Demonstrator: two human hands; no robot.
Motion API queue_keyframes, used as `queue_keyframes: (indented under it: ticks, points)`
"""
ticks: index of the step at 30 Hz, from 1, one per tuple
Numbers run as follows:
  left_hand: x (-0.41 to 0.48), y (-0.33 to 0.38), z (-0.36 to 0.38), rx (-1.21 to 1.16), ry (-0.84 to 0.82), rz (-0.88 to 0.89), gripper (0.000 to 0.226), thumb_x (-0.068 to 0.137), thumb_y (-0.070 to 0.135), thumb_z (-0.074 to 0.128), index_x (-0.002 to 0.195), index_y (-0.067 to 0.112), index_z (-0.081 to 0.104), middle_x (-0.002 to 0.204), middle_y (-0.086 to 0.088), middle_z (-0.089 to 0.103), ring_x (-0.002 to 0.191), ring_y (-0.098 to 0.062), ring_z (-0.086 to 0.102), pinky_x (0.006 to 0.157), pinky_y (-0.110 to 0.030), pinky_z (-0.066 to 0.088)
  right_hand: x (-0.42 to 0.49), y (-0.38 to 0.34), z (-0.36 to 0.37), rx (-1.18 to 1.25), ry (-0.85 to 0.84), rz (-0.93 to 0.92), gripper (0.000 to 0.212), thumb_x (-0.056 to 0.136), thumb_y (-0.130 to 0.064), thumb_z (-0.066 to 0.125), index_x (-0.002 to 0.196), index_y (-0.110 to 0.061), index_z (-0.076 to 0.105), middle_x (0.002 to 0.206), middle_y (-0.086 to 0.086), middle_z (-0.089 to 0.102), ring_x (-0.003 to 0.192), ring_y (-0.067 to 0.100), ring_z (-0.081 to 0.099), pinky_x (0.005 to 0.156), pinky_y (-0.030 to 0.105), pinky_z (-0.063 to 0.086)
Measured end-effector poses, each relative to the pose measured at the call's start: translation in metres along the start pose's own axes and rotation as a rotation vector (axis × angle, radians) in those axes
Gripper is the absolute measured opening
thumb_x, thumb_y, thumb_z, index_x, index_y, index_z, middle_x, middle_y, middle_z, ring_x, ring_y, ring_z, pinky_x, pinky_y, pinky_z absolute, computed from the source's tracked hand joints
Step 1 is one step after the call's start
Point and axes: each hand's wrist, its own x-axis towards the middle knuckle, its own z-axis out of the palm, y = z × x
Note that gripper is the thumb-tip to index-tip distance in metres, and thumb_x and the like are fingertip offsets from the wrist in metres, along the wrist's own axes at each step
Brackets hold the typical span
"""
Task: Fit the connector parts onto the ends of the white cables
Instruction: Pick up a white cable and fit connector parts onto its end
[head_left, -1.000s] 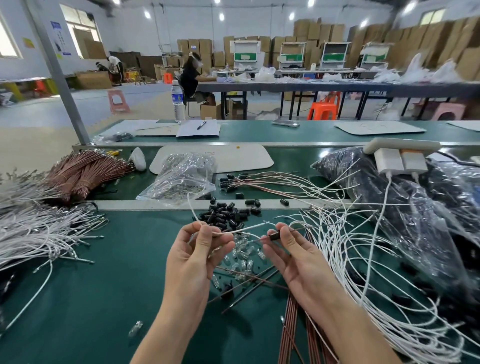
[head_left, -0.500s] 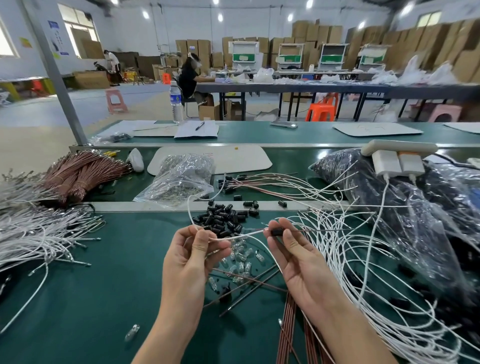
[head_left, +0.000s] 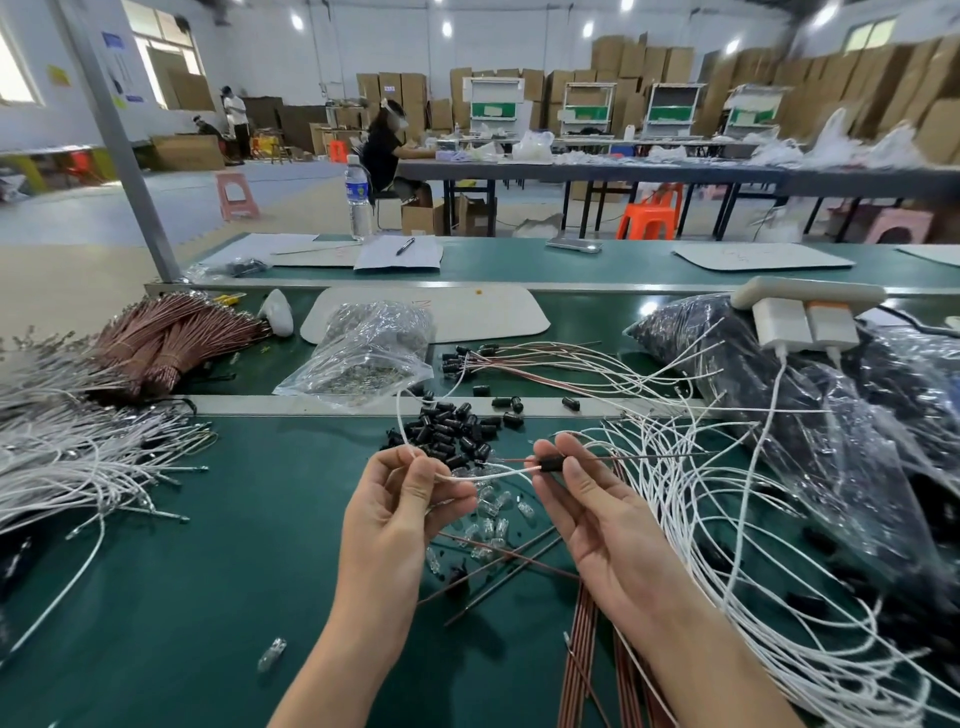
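White cable (head_left: 488, 474), pinched by left hand (head_left: 400, 514), meets black connector (head_left: 551, 463) pinched by right hand (head_left: 597, 509).

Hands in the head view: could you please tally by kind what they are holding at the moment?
White cable, pinched by the left hand: 1
Black connector part, in the right hand: 1
Thin brown wire running from that part: 1
Total: 3

left hand (head_left: 400, 501): raised, fingertips pinching | right hand (head_left: 597, 512): raised, fingertips pinching
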Motion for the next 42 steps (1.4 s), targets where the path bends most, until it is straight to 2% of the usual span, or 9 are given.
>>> queue_keyframes:
  ticks: [10, 14, 17, 21, 25, 30, 33, 36, 42]
  points:
    - [0.003, -0.001, -0.001, -0.082, 0.054, -0.106, 0.023, 0.087, 0.023, 0.06, 0.097, 0.004, 0.057, 0.074, -0.005, 0.069, 0.074, -0.02, 0.073, 0.066, -0.023, 0.059, -0.002, 0.003, 0.0, -0.053, -0.113, 0.031, 0.027, 0.087, -0.004, 0.058, 0.107, -0.004, 0.076, 0.123, 0.019, 0.07, 0.111, 0.027, 0.07, 0.081, 0.028, 0.06]
    - [0.001, -0.003, 0.001, -0.107, 0.04, -0.16, 0.024, 0.084, 0.023, 0.064, 0.096, 0.003, 0.058, 0.083, -0.013, 0.071, 0.079, -0.024, 0.074, 0.069, -0.026, 0.06, -0.002, 0.009, 0.001, -0.097, -0.137, 0.037, 0.038, 0.086, -0.004, 0.06, 0.124, -0.002, 0.064, 0.124, 0.019, 0.069, 0.106, 0.025, 0.072, 0.082, 0.028, 0.06]
    - [-0.004, -0.004, 0.006, -0.121, -0.026, -0.215, 0.022, 0.084, 0.021, 0.066, 0.096, 0.005, 0.058, 0.087, -0.016, 0.072, 0.082, -0.025, 0.074, 0.071, -0.028, 0.06, -0.002, 0.013, 0.002, -0.09, -0.135, 0.036, 0.042, 0.085, -0.007, 0.062, 0.127, -0.002, 0.056, 0.124, 0.018, 0.069, 0.104, 0.025, 0.072, 0.082, 0.028, 0.06]
    - [-0.008, 0.0, 0.011, -0.212, -0.095, -0.304, 0.019, 0.082, 0.017, 0.067, 0.094, 0.007, 0.058, 0.084, -0.014, 0.071, 0.079, -0.024, 0.074, 0.066, -0.028, 0.06, -0.002, 0.008, 0.0, -0.023, -0.09, 0.0, 0.027, 0.084, -0.006, 0.063, 0.111, -0.002, 0.06, 0.122, 0.02, 0.07, 0.106, 0.025, 0.072, 0.078, 0.026, 0.061]
    - [-0.009, 0.002, 0.013, -0.277, -0.104, -0.349, 0.021, 0.081, 0.016, 0.067, 0.098, 0.008, 0.058, 0.086, -0.015, 0.071, 0.079, -0.024, 0.074, 0.065, -0.031, 0.062, -0.001, 0.007, 0.0, -0.041, -0.05, -0.002, 0.023, 0.079, -0.007, 0.067, 0.102, -0.002, 0.063, 0.116, 0.022, 0.072, 0.095, 0.024, 0.075, 0.073, 0.027, 0.062]
    - [-0.011, -0.003, 0.016, -0.152, -0.162, -0.305, 0.03, 0.074, 0.028, 0.079, 0.099, 0.014, 0.068, 0.102, -0.015, 0.073, 0.096, -0.027, 0.073, 0.073, -0.033, 0.06, 0.0, 0.011, -0.001, -0.219, -0.064, -0.018, 0.012, 0.07, -0.018, 0.08, 0.081, -0.014, 0.078, 0.094, 0.009, 0.075, 0.078, 0.017, 0.072, 0.067, 0.026, 0.06]
    - [-0.015, -0.007, 0.018, -0.052, -0.171, -0.25, 0.02, 0.07, 0.032, 0.081, 0.088, 0.026, 0.076, 0.1, -0.015, 0.075, 0.09, -0.023, 0.074, 0.074, -0.031, 0.06, 0.001, 0.017, -0.001, -0.333, -0.122, -0.035, 0.024, 0.064, -0.03, 0.088, 0.081, -0.016, 0.08, 0.087, 0.009, 0.074, 0.077, 0.019, 0.073, 0.067, 0.027, 0.058]
    - [-0.014, -0.006, 0.016, -0.011, -0.152, -0.207, 0.024, 0.068, 0.037, 0.081, 0.089, 0.025, 0.077, 0.095, -0.013, 0.076, 0.085, -0.02, 0.074, 0.073, -0.027, 0.059, 0.001, 0.017, -0.002, -0.356, -0.097, -0.067, 0.038, 0.055, -0.039, 0.096, 0.081, -0.016, 0.08, 0.083, 0.007, 0.074, 0.075, 0.015, 0.071, 0.067, 0.024, 0.057]
    - [-0.009, 0.0, 0.012, -0.053, -0.028, -0.18, 0.019, 0.073, 0.031, 0.075, 0.088, 0.021, 0.08, 0.089, -0.012, 0.075, 0.076, -0.016, 0.071, 0.068, -0.024, 0.059, 0.0, 0.0, -0.002, -0.212, 0.005, -0.087, 0.006, 0.069, -0.022, 0.077, 0.072, -0.017, 0.08, 0.085, 0.005, 0.076, 0.071, 0.013, 0.071, 0.064, 0.025, 0.06]
